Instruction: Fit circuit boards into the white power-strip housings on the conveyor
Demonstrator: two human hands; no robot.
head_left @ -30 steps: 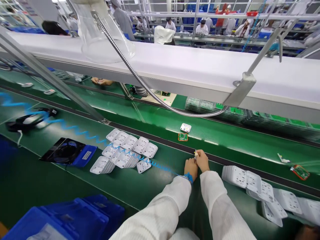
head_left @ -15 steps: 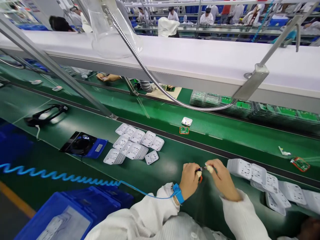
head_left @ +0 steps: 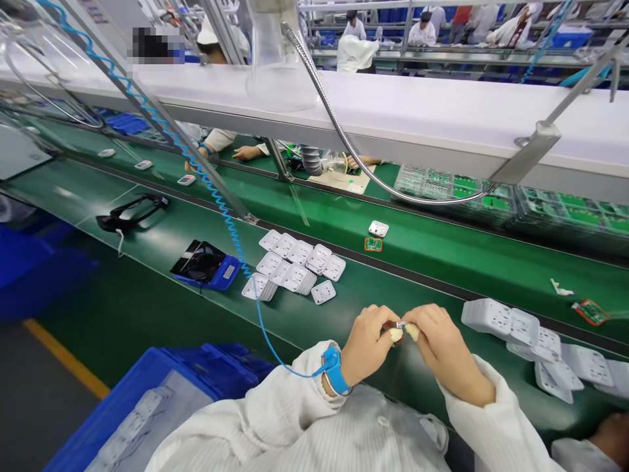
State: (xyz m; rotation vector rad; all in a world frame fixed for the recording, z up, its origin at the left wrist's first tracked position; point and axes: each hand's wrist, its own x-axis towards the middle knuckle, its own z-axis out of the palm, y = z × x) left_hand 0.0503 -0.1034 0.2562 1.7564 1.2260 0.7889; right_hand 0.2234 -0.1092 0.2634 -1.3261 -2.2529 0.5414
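Note:
My left hand (head_left: 367, 342), with a blue strap on its wrist, pinches a small part (head_left: 397, 324) that looks dark and metallic. Facing it, my right hand (head_left: 439, 341) has its thumb and finger closed at the part's other end. Pale covers wrap both thumbs, and the fingertips nearly meet. What exactly the part is stays too small to tell. To the left of my hands lie stacked white plastic covers (head_left: 295, 276), with one single cover (head_left: 323, 292) nearest. More white stacks (head_left: 494, 318) stand to the right.
A green conveyor (head_left: 334, 216) carries a white cover (head_left: 379, 229) and a green board (head_left: 373, 244). A blue tray (head_left: 227, 272) and black frame (head_left: 132, 213) lie left. A blue bin (head_left: 162, 367) stands lower left. Co-workers' hands (head_left: 248, 153) show beyond; a blue coiled cord crosses the left.
The view has shifted left, so the bench items appear further right. My hands have come closer together at the small part. The blue cord now hangs down across the bench.

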